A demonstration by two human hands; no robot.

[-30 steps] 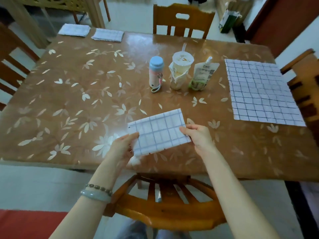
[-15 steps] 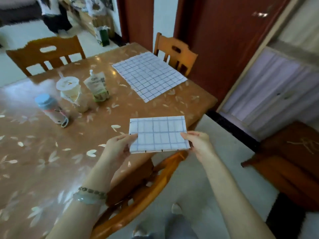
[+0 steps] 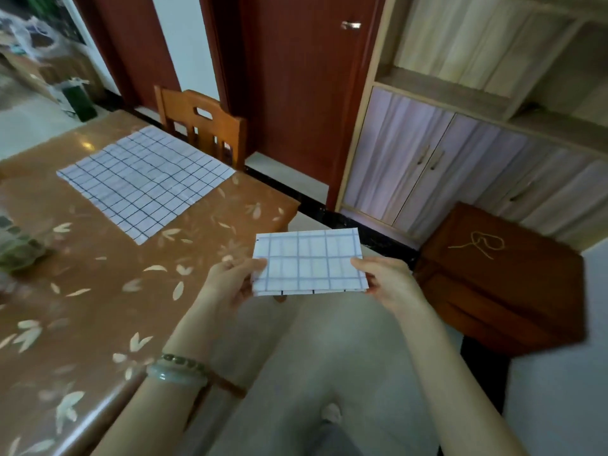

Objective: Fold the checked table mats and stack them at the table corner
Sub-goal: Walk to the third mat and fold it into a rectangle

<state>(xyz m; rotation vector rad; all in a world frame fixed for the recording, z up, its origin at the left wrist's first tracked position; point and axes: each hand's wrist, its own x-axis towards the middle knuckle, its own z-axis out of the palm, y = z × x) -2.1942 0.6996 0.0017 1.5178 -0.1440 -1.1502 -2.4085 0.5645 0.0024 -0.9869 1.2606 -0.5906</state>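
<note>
hazards, largest first.

1. drop. the folded mat (image 3: pixel 309 261) is held in the air past the counter (image 3: pixel 98 307) edge, over the floor (image 3: pixel 312 357), with nothing under it. the left grip (image 3: pixel 230 281) pinches its left edge, thumb on top and fingers curled beneath. the right grip (image 3: pixel 385 281) pinches its right edge the same way. both holds sit only on the margins, so a slackened pinch on either side would likely let the mat swing down or fall.
2. unfolding. the layers show as separate edges along the near side. if the grips pull apart or tilt the mat, the layers may slide and the fold may open.
3. misplacement. no stack is in view, so the receiving corner cannot be told from here.
4. blocked work. a flat mat (image 3: pixel 144 182) lies unfolded on the counter near its far corner, just in front of a chair (image 3: pixel 200 123). setting the folded mat on it would hinder that fold.

surface and room, largest first.

- the counter is glossy brown with a pale leaf pattern. the sheen suggests a mat may slide on it.
- a red-brown door (image 3: pixel 296 93) and a light cabinet (image 3: pixel 427 166) stand beyond.
- a low dark wooden stand (image 3: pixel 500 278) sits on the floor to the right.
- blurred items (image 3: pixel 16 248) lie at the counter's left edge, type not readable.
- bracelets (image 3: pixel 177 370) circle the left wrist.
</note>
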